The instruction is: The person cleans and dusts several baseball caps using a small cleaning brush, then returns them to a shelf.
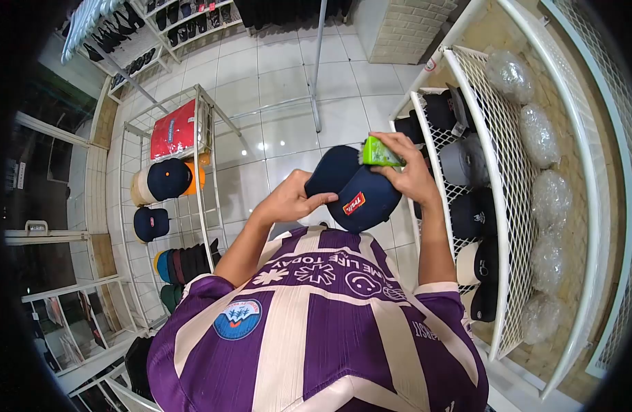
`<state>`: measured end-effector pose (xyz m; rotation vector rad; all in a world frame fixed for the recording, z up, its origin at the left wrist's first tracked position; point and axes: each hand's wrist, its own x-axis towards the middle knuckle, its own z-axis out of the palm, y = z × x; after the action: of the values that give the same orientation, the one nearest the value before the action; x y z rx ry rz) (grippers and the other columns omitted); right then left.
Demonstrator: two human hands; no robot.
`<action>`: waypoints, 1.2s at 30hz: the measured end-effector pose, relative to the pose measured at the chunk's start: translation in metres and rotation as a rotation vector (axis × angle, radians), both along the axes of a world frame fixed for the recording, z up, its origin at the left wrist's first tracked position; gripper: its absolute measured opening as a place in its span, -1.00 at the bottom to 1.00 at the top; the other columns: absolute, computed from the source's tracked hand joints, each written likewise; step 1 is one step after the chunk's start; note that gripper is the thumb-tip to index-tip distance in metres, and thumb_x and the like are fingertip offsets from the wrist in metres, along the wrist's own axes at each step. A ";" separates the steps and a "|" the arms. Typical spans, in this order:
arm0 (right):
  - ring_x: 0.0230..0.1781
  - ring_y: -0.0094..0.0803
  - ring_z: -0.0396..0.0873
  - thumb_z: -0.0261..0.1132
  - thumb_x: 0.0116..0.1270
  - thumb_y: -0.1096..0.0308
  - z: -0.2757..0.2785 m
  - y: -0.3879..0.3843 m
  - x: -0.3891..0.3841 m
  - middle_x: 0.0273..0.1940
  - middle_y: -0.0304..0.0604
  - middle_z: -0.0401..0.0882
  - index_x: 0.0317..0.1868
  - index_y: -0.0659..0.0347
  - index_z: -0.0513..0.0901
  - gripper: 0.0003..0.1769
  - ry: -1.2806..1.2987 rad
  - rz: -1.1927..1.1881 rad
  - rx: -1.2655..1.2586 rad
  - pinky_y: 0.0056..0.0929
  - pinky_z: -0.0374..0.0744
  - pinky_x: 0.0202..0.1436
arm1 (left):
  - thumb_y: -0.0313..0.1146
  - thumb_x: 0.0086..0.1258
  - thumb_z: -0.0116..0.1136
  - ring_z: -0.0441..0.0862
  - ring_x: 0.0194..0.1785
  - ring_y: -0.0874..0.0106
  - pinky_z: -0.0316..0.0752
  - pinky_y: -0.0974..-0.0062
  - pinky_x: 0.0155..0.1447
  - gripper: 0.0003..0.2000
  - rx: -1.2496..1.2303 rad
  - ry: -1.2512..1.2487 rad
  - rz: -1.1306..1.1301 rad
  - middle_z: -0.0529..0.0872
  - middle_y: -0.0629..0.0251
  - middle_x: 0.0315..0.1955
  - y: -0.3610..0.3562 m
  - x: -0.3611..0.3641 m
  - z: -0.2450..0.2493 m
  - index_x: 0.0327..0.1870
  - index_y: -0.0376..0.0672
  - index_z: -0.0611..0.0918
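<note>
A navy baseball cap (371,204) with a red and yellow patch is held in front of my chest, its brim pointing away from me. My left hand (288,198) grips the cap's left side, thumb lying on top near the patch and the other fingers hidden underneath. Between the fingers and thumb of my right hand (406,165) is a bright green brush (380,152). Its pale bristles face left, right at the brim's edge.
On my right stands a white mesh rack (494,199) with rows of caps and clear plastic-wrapped bundles (551,199). To my left, a wire shelf (205,172) carries more caps (169,178) and a red packaged item (173,132). A metal pole (319,69) rises from the tiled floor (282,130) ahead.
</note>
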<state>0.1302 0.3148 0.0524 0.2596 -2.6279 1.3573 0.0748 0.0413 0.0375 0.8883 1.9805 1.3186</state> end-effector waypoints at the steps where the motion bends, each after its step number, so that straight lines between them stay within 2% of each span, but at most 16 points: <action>1: 0.25 -0.11 0.50 0.51 0.05 0.49 0.003 -0.003 0.002 0.18 -0.08 0.61 0.33 0.00 0.66 -0.27 0.033 0.000 0.042 -0.21 0.42 0.42 | -0.37 0.43 0.37 0.29 -0.52 0.56 0.28 0.43 -0.43 -0.79 0.013 -0.038 -0.004 0.43 0.40 -0.68 0.001 0.000 -0.003 -0.32 -0.36 0.67; 5: 0.27 -0.12 0.48 0.49 0.05 0.49 0.019 -0.049 0.010 0.18 -0.11 0.60 0.31 -0.01 0.66 -0.29 0.091 0.244 0.064 -0.20 0.41 0.42 | -0.38 0.41 0.38 0.29 -0.56 0.54 0.26 0.40 -0.45 -0.80 0.167 -0.049 0.015 0.46 0.39 -0.71 0.013 0.004 -0.014 -0.33 -0.36 0.67; 8: 0.26 -0.08 0.51 0.48 0.07 0.52 -0.001 -0.014 0.000 0.19 -0.06 0.59 0.35 0.06 0.63 -0.27 -0.002 0.076 -0.193 -0.21 0.43 0.41 | -0.39 0.39 0.39 0.31 -0.56 0.54 0.29 0.39 -0.45 -0.81 0.112 -0.013 -0.001 0.48 0.34 -0.71 0.007 0.001 -0.002 -0.30 -0.36 0.67; 9: 0.24 -0.06 0.53 0.48 0.07 0.54 -0.002 -0.003 -0.002 0.17 -0.04 0.60 0.36 0.05 0.63 -0.26 0.038 -0.007 -0.056 -0.22 0.44 0.41 | -0.39 0.39 0.39 0.32 -0.56 0.53 0.31 0.39 -0.44 -0.81 0.012 0.018 -0.009 0.50 0.32 -0.70 0.004 0.000 -0.002 -0.29 -0.36 0.68; 11: 0.23 -0.05 0.52 0.50 0.07 0.48 -0.009 0.002 0.001 0.16 -0.04 0.61 0.36 0.03 0.63 -0.26 0.000 -0.029 -0.090 -0.20 0.42 0.41 | -0.38 0.39 0.39 0.33 -0.57 0.51 0.33 0.39 -0.44 -0.80 0.052 -0.031 0.017 0.50 0.28 -0.70 0.008 0.002 -0.005 -0.27 -0.36 0.67; 14: 0.24 -0.07 0.48 0.47 0.04 0.46 0.018 -0.040 0.009 0.15 -0.08 0.61 0.33 0.00 0.65 -0.27 0.126 0.132 0.103 -0.15 0.39 0.43 | -0.37 0.40 0.39 0.36 -0.56 0.48 0.36 0.39 -0.41 -0.80 0.117 0.035 -0.026 0.52 0.26 -0.69 0.019 0.007 -0.002 -0.27 -0.35 0.68; 15: 0.24 -0.06 0.48 0.45 0.03 0.48 0.029 -0.052 0.011 0.14 -0.08 0.61 0.32 0.01 0.65 -0.27 0.102 0.206 0.043 -0.16 0.40 0.41 | -0.37 0.40 0.39 0.38 -0.55 0.49 0.38 0.39 -0.39 -0.81 0.379 0.035 0.095 0.56 0.24 -0.67 0.032 0.013 -0.008 -0.28 -0.35 0.68; 17: 0.25 -0.12 0.50 0.47 0.04 0.53 0.012 -0.036 0.000 0.13 -0.05 0.61 0.35 0.11 0.62 -0.25 0.124 0.098 -0.014 -0.23 0.43 0.39 | -0.37 0.40 0.39 0.41 -0.54 0.50 0.40 0.39 -0.39 -0.81 0.027 -0.050 -0.003 0.58 0.24 -0.67 0.015 0.004 -0.004 -0.29 -0.34 0.68; 21: 0.24 -0.08 0.52 0.48 0.09 0.49 -0.008 -0.005 -0.009 0.17 0.00 0.60 0.38 0.13 0.58 -0.25 0.028 -0.040 0.029 -0.22 0.42 0.39 | -0.38 0.40 0.39 0.43 -0.53 0.50 0.40 0.39 -0.38 -0.82 0.007 -0.048 0.047 0.57 0.27 -0.68 0.007 0.001 -0.002 -0.31 -0.34 0.68; 23: 0.26 -0.06 0.50 0.47 0.10 0.47 0.004 -0.033 -0.005 0.18 0.00 0.59 0.36 0.12 0.60 -0.28 0.115 0.037 0.070 -0.19 0.41 0.40 | -0.40 0.40 0.38 0.45 -0.53 0.52 0.41 0.40 -0.39 -0.83 -0.013 -0.130 0.015 0.57 0.30 -0.68 0.010 0.001 -0.013 -0.31 -0.34 0.69; 25: 0.29 -0.05 0.47 0.46 0.08 0.46 0.026 -0.059 0.002 0.19 -0.02 0.58 0.31 0.10 0.63 -0.31 0.108 0.235 0.094 -0.17 0.41 0.42 | -0.40 0.40 0.38 0.41 -0.55 0.52 0.38 0.41 -0.41 -0.83 0.390 0.044 0.118 0.55 0.31 -0.69 0.021 0.009 -0.033 -0.31 -0.34 0.69; 26: 0.28 -0.05 0.48 0.46 0.09 0.46 0.022 -0.056 0.000 0.19 -0.02 0.58 0.32 0.11 0.63 -0.31 0.125 0.206 0.062 -0.18 0.41 0.41 | -0.40 0.40 0.38 0.36 -0.56 0.52 0.34 0.41 -0.43 -0.83 0.449 0.008 0.130 0.53 0.33 -0.70 0.021 0.010 -0.037 -0.30 -0.34 0.69; 27: 0.27 -0.05 0.49 0.46 0.09 0.46 0.013 -0.051 -0.005 0.19 -0.02 0.58 0.33 0.11 0.62 -0.31 0.145 0.177 0.029 -0.20 0.41 0.41 | -0.40 0.40 0.38 0.36 -0.56 0.52 0.34 0.41 -0.43 -0.83 0.448 0.014 0.126 0.53 0.33 -0.70 0.016 0.007 -0.027 -0.30 -0.34 0.69; 29: 0.18 -0.04 0.52 0.50 0.10 0.42 -0.007 -0.020 -0.017 0.14 -0.05 0.61 0.33 0.09 0.63 -0.30 0.075 0.028 -0.136 -0.20 0.45 0.36 | -0.40 0.41 0.38 0.33 -0.56 0.51 0.31 0.41 -0.44 -0.83 0.053 0.008 0.053 0.50 0.33 -0.70 0.000 0.001 0.001 -0.30 -0.34 0.69; 31: 0.17 -0.04 0.54 0.51 0.08 0.44 -0.004 -0.015 -0.019 0.12 -0.05 0.62 0.33 0.09 0.63 -0.29 0.093 -0.056 0.026 -0.20 0.45 0.36 | -0.40 0.42 0.37 0.33 -0.57 0.52 0.30 0.42 -0.45 -0.82 0.042 0.032 0.049 0.50 0.30 -0.70 -0.005 -0.003 0.000 -0.30 -0.35 0.68; 36: 0.23 -0.07 0.50 0.47 0.09 0.47 0.016 -0.066 -0.012 0.13 -0.05 0.63 0.35 0.03 0.63 -0.29 0.159 0.173 0.079 -0.20 0.44 0.38 | -0.40 0.44 0.35 0.32 -0.57 0.51 0.32 0.39 -0.44 -0.82 0.168 -0.002 0.030 0.50 0.27 -0.69 -0.006 -0.005 -0.010 -0.29 -0.35 0.67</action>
<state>0.1179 0.2492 0.0681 0.5935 -2.5780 1.2262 0.0695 0.0354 0.0273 0.9370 1.9088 1.5197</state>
